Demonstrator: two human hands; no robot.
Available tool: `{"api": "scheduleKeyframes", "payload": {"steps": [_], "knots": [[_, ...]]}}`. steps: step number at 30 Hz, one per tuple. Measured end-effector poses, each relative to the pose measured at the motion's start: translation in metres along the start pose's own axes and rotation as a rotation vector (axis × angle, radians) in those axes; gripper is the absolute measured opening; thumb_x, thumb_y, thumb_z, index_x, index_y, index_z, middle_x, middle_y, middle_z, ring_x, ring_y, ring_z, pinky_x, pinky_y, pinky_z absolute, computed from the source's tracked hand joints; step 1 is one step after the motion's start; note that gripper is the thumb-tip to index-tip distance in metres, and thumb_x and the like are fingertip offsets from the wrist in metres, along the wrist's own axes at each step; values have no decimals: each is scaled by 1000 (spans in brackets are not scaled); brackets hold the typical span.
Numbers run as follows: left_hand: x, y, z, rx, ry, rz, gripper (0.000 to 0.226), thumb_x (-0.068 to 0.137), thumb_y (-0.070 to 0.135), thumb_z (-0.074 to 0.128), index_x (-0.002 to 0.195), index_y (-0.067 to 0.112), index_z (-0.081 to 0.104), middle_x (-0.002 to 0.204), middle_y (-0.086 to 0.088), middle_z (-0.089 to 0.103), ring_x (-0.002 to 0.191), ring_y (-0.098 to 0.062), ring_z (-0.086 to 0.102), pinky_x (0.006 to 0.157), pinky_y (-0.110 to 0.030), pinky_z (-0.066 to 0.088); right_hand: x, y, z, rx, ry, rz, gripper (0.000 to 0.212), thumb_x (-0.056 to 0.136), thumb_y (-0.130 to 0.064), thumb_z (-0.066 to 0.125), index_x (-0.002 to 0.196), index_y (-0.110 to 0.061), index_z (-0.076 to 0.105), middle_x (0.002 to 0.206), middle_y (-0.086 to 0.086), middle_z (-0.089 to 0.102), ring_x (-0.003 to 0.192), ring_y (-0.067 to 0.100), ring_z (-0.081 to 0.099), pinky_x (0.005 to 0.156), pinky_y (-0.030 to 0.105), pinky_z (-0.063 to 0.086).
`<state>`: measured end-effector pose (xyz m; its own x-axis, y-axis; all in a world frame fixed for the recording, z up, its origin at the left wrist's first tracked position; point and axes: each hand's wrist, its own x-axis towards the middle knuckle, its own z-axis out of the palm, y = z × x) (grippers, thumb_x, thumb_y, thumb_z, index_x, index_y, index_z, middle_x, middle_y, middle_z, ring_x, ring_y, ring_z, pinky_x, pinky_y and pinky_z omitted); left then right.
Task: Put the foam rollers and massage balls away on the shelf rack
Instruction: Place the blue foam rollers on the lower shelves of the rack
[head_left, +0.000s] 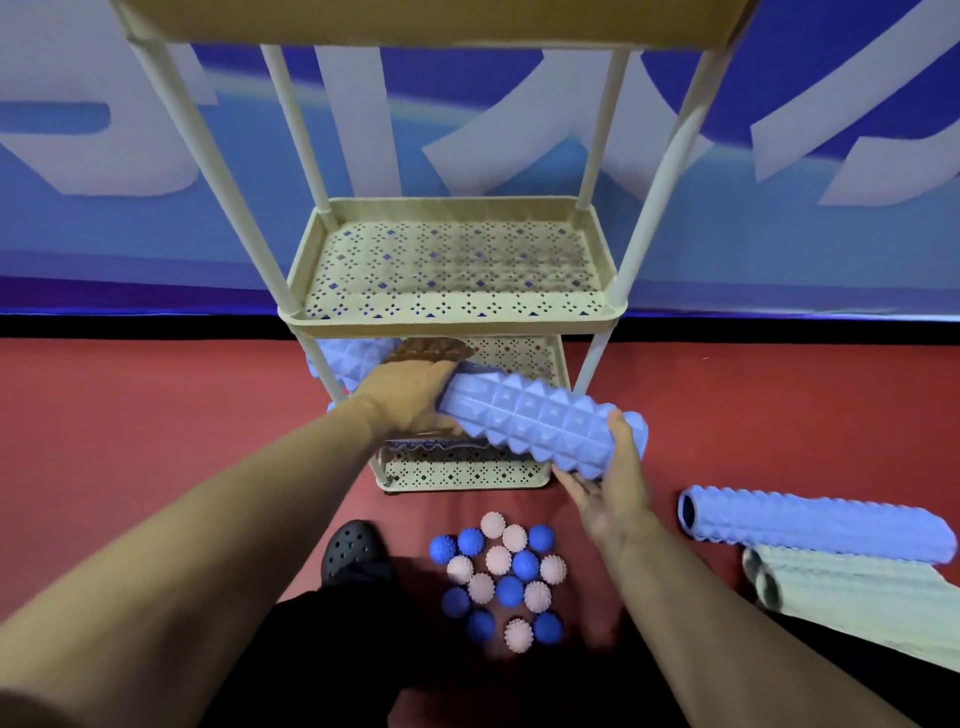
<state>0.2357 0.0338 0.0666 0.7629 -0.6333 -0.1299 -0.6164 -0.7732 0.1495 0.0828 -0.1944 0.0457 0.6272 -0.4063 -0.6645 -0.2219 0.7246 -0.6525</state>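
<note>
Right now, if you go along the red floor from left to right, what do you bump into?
Black shoe → pile of blue and pink spiky balls → blue foam roller lying on the floor, with pale green rollers just beside it.

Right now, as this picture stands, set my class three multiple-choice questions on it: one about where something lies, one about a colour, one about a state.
1. Where do the massage balls lie?
A. On the middle shelf
B. On the red floor in front of the rack
C. In the left hand

2. What colours are the massage balls?
A. Blue and pink
B. Green and yellow
C. All black

3. How is the blue foam roller at the rack held?
A. Lying loose on the floor
B. By the right hand alone
C. By both hands, one near each end

Answers:
1 B: the balls sit clustered on the floor below the shelf rack.
2 A: blue ones and pale pink ones are mixed together.
3 C: the left hand grips one end and the right hand supports the other.
</note>
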Motion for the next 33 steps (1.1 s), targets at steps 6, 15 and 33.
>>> {"api": "scheduleKeyframes", "payload": {"steps": [6,15,33], "knots": [[22,-8,-6,71,-117,142,110,65,66,81,152,19,34,149,-6,49,137,-28,46,115,-36,34,1,6,0,-9,-64,42,43,90,-52,68,120,-21,67,115,5,75,105,20,71,83,37,58],[14,-17,-17,123,-131,43,103,74,46,77,157,15,25,154,-8,44,138,-28,46,111,-31,35,1,8,2,-253,-131,78,46,82,-65,67,113,-30,67,118,-4,71,116,19,63,92,35,52],[8,-22,-4,287,-95,-58,101,70,58,75,152,21,31,148,-2,45,134,-29,44,114,-41,33,17,12,15,-417,-75,-39,51,88,-57,69,126,-25,61,118,-1,72,109,19,67,74,30,52]]}}
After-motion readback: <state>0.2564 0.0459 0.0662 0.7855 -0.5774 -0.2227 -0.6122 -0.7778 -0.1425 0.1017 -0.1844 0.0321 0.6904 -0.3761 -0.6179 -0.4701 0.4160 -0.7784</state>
